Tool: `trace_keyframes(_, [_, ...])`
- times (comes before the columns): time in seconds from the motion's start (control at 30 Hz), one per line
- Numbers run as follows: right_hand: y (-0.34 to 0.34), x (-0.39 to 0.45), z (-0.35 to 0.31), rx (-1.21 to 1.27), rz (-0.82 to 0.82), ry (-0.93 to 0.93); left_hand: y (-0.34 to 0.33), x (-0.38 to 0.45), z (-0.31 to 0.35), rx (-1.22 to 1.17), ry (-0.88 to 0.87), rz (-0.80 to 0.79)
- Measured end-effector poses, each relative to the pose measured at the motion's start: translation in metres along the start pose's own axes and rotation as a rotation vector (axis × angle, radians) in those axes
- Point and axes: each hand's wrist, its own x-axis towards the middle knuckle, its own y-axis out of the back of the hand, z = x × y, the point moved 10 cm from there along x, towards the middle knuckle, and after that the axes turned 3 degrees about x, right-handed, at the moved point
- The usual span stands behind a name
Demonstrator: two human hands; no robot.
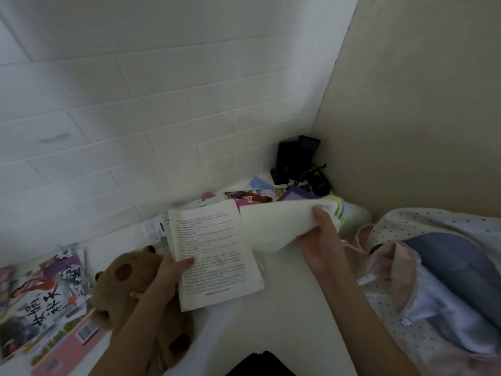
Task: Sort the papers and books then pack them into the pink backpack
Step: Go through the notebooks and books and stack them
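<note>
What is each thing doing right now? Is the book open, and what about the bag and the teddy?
Printed book: open, held by left hand.
Page: lifted and curled, pinched by right hand.
Pink backpack: lying open.
Brown plush toy: lying on its side.
Colourful books: closed, stacked flat.

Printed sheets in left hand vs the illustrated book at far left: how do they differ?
The printed sheets are plain white with text; the illustrated book has a colourful cover. The left hand holds the sheets up, while the book lies untouched on a stack. Both are printed paper items.
</note>
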Motion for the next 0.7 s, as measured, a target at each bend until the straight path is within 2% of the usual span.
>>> trace_keyframes(0.13, [-0.055, -0.017, -0.004, -0.382, -0.158, 0.111, -0.015, -0.007, -0.003, 0.053, 0.000, -0.055])
trace_keyframes(0.2, [-0.076, -0.031, 0.007, -0.573, -0.264, 0.154, -0.019, -0.012, -0.002, 0.119, -0.018, -0.029])
trace_keyframes(0.3, [-0.096, -0.053, 0.034, -0.761, -0.449, 0.128, -0.008, -0.023, 0.009, 0.392, -0.092, 0.196])
trace_keyframes(0.37, [-0.099, -0.062, 0.048, -0.736, -0.532, 0.045, 0.004, -0.041, 0.035, 0.582, -0.263, 0.445])
trace_keyframes(0.4, [-0.098, -0.063, 0.053, -0.702, -0.546, 0.011, 0.004, -0.051, 0.051, 0.596, -0.377, 0.523])
trace_keyframes(0.43, [-0.094, -0.061, 0.056, -0.677, -0.534, -0.003, 0.001, -0.056, 0.060, 0.566, -0.439, 0.529])
trace_keyframes(0.47, [-0.089, -0.057, 0.057, -0.659, -0.499, 0.005, -0.005, -0.054, 0.063, 0.476, -0.408, 0.452])
trace_keyframes(0.57, [-0.059, -0.041, 0.061, -0.560, -0.329, 0.020, -0.046, -0.034, 0.029, -0.100, 0.022, -0.001])
trace_keyframes(0.6, [-0.046, -0.037, 0.063, -0.489, -0.270, 0.000, -0.060, -0.033, 0.019, -0.190, 0.118, -0.132])
trace_keyframes(0.7, [-0.004, -0.027, 0.072, -0.267, -0.085, -0.062, -0.088, -0.037, -0.021, -0.151, 0.346, -0.435])
